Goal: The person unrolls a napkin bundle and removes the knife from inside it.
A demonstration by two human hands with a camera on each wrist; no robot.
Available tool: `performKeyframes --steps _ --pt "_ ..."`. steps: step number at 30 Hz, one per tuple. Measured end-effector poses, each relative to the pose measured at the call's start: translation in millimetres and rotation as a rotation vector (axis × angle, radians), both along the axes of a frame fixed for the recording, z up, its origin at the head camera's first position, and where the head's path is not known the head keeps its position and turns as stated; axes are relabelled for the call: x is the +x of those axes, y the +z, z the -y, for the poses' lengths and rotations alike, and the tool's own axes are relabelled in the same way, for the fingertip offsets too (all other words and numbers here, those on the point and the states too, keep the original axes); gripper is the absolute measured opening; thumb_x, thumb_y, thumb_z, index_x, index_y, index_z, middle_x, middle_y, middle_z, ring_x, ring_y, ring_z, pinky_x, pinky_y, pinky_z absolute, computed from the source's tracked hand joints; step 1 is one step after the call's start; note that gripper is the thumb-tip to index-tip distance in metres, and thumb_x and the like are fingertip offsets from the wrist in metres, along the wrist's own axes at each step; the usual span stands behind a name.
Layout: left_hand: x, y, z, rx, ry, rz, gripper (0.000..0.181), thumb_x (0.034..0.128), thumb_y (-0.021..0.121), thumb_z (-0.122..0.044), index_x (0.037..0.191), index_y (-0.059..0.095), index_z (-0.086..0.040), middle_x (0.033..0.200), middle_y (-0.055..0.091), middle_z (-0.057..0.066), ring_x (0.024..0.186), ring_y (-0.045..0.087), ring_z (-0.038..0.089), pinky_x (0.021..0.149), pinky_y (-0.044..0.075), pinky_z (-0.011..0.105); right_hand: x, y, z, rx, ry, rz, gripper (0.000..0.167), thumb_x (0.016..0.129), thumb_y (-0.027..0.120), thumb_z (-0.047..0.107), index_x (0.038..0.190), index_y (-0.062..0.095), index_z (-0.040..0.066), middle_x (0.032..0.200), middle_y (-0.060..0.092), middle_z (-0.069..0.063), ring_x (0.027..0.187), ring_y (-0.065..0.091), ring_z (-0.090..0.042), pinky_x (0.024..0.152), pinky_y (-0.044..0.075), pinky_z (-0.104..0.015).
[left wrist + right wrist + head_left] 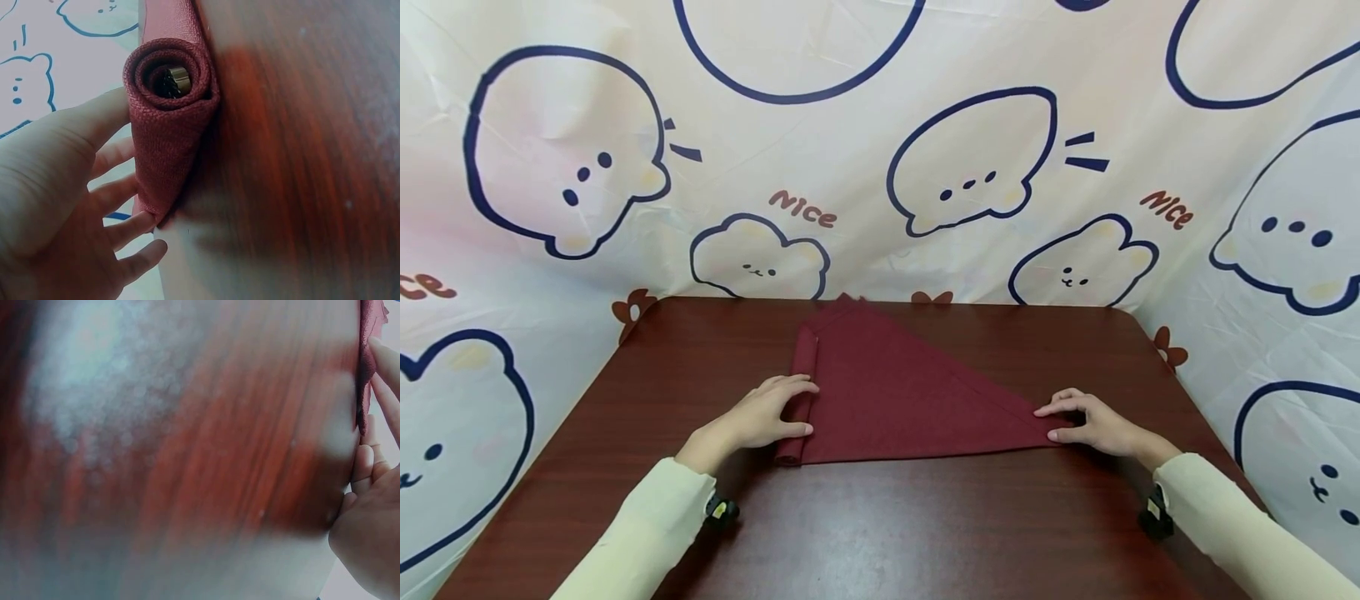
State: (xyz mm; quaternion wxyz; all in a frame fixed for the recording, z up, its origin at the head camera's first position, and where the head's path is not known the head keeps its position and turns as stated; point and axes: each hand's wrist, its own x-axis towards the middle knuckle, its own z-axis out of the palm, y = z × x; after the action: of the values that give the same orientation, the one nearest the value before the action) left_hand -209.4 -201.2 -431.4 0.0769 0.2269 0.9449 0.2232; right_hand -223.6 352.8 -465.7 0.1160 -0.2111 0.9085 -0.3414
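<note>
A dark red cloth (910, 400) lies on the brown table, its left side rolled into a tube (805, 358) and its right side tapering to a point. My left hand (760, 415) rests at the roll with fingers spread and relaxed, thumb near its front end. In the left wrist view the hand (69, 187) is beside the spiral end of the roll (169, 150), and something metallic and dark (179, 81) shows inside. My right hand (1097, 423) touches the cloth's right tip with thumb and fingers; the right wrist view shows fingers extended along the cloth edge (367, 369).
The brown table (880, 533) extends around the cloth. A pale curtain (865, 167) with blue cartoon outlines hangs behind the table and along both sides. Dark devices are strapped at both wrists (721, 508).
</note>
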Motion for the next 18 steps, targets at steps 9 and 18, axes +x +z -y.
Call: performKeyframes --steps 9,18 --pt "-0.6 2.3 -2.9 -0.019 -0.009 -0.029 0.056 0.0894 0.076 -0.028 0.14 0.058 -0.011 0.153 0.048 0.019 0.142 0.039 0.046 0.106 0.035 0.073 0.0 2.0 1.1 0.013 -0.003 0.008 0.033 0.089 0.077 0.026 0.121 0.075 0.018 0.128 0.056 -0.011 0.116 0.044 -0.013 0.099 0.041 -0.054" --pt "0.2 7.7 -18.7 -0.04 -0.045 -0.083 0.059 0.0857 0.08 -0.023 0.139 0.058 -0.01 0.15 0.052 0.018 0.142 0.04 0.043 0.107 0.038 0.068 1.6 5.2 3.4 -0.001 0.002 0.004 0.033 0.089 0.077 0.024 0.121 0.075 0.017 0.124 0.057 -0.008 0.111 0.043 -0.003 0.098 0.042 -0.051"
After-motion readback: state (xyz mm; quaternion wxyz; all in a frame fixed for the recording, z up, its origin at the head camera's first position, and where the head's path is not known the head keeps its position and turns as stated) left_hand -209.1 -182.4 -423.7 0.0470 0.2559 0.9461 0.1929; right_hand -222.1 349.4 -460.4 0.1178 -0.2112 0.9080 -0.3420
